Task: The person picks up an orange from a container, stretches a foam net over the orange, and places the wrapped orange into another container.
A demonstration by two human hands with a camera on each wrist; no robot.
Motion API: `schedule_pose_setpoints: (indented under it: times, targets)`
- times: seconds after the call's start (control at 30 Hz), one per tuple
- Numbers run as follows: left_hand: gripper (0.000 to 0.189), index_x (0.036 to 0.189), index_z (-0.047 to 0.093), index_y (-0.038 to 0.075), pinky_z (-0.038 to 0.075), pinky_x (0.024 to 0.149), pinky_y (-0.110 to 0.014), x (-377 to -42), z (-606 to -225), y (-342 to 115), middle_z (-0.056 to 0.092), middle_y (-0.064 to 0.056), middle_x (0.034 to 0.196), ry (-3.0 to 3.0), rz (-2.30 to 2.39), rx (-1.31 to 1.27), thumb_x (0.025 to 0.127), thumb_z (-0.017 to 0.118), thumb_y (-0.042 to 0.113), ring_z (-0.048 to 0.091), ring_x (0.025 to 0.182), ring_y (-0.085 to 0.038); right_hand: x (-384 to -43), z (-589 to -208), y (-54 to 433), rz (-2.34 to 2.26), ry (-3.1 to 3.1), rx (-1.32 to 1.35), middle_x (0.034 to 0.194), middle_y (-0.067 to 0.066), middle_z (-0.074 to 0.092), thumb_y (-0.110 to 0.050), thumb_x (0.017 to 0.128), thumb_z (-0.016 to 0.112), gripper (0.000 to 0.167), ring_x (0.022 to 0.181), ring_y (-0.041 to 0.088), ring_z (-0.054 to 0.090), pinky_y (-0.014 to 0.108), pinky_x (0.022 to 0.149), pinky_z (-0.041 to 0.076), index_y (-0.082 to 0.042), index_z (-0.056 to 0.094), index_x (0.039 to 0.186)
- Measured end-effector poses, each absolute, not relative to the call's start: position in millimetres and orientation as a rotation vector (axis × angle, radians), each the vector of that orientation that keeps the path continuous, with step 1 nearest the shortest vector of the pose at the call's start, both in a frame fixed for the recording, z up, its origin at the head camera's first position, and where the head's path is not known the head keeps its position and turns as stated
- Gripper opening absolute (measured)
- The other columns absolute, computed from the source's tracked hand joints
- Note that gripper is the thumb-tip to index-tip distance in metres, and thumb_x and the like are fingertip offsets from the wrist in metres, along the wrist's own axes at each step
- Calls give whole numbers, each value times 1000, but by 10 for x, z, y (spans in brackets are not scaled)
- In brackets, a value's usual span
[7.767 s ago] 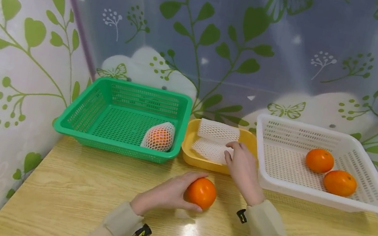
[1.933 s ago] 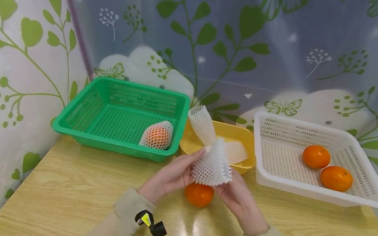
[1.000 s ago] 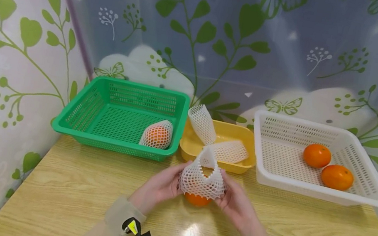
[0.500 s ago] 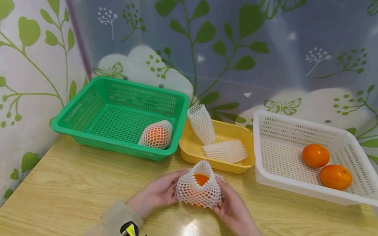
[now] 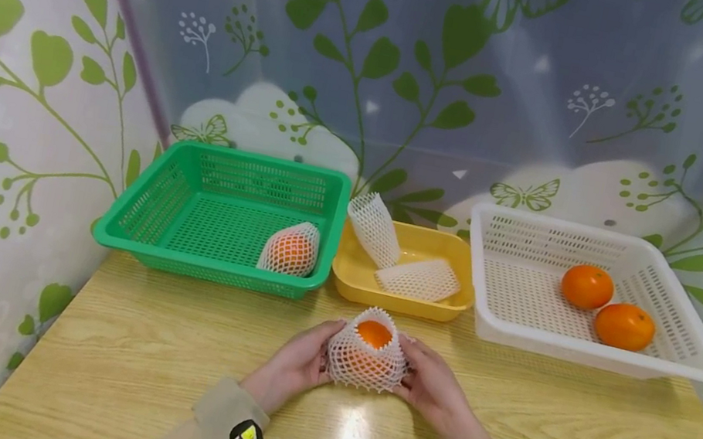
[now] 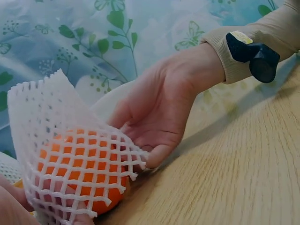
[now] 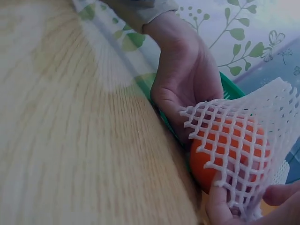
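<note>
Lower than a second ago, the net sleeve wraps the orange — top bare; left hand and right hand grip it over the worktop; the green basket holds one netted fruit — two bare oranges remain in the white basket.

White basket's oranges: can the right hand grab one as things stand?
Probably not: the right hand is holding the net around an orange, though the white basket is open above.

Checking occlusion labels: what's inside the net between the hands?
The net holds one orange fruit, seen bare at the opening and through mesh. The left hand and right hand cover parts of its sides; its underside is hidden.
</note>
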State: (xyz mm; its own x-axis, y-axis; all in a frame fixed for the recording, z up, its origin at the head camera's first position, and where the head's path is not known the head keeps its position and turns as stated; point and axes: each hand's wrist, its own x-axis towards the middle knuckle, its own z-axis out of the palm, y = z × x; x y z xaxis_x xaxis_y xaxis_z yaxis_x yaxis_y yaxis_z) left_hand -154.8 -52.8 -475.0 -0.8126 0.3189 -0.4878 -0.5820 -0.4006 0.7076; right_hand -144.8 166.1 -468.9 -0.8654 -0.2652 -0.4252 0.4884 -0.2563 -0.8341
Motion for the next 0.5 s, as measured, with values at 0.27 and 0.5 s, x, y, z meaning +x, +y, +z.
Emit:
schedule_pose_setpoints:
  times: [0.27, 0.5]
  targets:
    - [41, 143, 49, 6, 50, 89, -31, -1548, -4721, -481, 59, -8, 127, 1257, 2274, -416, 108, 47, 29, 55, 110, -18, -1483, -4579, 1582, -2108, 1642, 175, 112, 5, 59, -31, 109, 46, 52, 94, 14, 63, 26, 80, 57, 2, 35, 148]
    - [38, 140, 49, 6, 52, 79, -25, -1591, -4659, -449, 60, -6, 116, 1250, 2346, -398, 108, 47, 26, 58, 101, -15, -1521, -4524, 1581, -2093, 1582, 108, 120, 7, 60, -47, 108, 42, 65, 99, 16, 66, 28, 86, 57, -6, 25, 156]
